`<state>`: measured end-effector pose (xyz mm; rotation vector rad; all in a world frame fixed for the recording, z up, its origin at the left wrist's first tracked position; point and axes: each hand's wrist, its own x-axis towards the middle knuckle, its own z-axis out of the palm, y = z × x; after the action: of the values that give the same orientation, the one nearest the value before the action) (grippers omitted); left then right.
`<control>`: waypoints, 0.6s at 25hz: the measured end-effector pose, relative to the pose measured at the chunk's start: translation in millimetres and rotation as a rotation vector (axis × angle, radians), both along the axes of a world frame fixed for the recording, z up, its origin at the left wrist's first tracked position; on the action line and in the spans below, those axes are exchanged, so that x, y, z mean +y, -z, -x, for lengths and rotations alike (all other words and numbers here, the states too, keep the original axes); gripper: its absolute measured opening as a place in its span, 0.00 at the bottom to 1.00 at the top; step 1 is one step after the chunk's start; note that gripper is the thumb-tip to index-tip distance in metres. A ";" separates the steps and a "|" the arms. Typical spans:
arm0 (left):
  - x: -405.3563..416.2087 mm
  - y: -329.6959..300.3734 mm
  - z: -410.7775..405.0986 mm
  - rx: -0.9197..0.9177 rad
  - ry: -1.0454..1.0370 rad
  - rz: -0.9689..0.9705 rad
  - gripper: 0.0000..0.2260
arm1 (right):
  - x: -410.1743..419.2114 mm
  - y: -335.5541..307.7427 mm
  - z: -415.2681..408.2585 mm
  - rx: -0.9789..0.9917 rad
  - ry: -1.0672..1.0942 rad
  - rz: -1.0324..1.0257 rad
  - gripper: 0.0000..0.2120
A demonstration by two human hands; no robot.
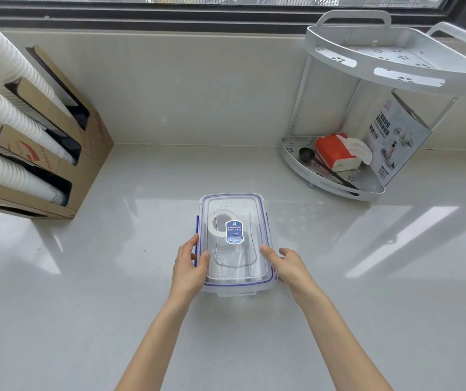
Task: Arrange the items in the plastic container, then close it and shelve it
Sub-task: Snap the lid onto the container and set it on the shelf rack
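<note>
On the pale tabletop (113, 277), near its middle, sits the clear plastic container (236, 286) with its blue-edged lid (233, 204) on top; a roll of tape (220, 224) shows through beneath a blue label (234, 232). Both forearms reach forward. The left hand (189, 266) clasps the left side, thumb on the lid, fingers (191, 244) curled around the blue side clip. The right hand (288, 263) presses against the right edge, its fingers slightly apart. A white corner shelf (367, 190) stands well apart to the right.
</note>
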<state>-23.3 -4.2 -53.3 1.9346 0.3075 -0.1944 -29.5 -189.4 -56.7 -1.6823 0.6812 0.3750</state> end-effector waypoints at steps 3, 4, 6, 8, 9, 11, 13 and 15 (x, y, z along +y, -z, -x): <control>0.0 0.8 -0.4 -0.001 -0.003 0.003 0.21 | 6.3 1.8 -0.6 -0.134 0.050 0.111 0.21; 0.0 0.9 -0.5 -0.003 -0.004 0.003 0.21 | 8.8 0.9 0.0 -0.164 0.047 0.150 0.19; 0.2 1.1 -0.2 -0.001 -0.005 0.004 0.21 | 12.3 -1.4 1.5 -0.196 0.024 0.223 0.17; 0.6 1.0 0.3 0.002 -0.005 0.000 0.21 | 15.0 -3.3 2.1 -0.219 -0.004 0.287 0.16; 0.7 0.7 0.6 0.003 -0.004 -0.002 0.21 | 16.5 -4.1 2.0 -0.229 -0.015 0.323 0.15; 0.8 0.2 0.7 0.003 -0.001 -0.002 0.21 | 19.6 -4.9 1.7 -0.240 -0.026 0.399 0.15; 0.9 0.0 0.5 -0.007 0.002 -0.007 0.21 | 22.6 -5.9 1.5 -0.250 -0.039 0.460 0.15; 1.7 -0.4 0.6 -0.003 0.006 -0.003 0.21 | 23.3 -6.5 1.6 -0.250 -0.051 0.478 0.15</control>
<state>-23.9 -2.5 -52.9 1.9384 0.3002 -0.1956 -31.1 -166.1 -50.1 -2.1575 0.5690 0.0300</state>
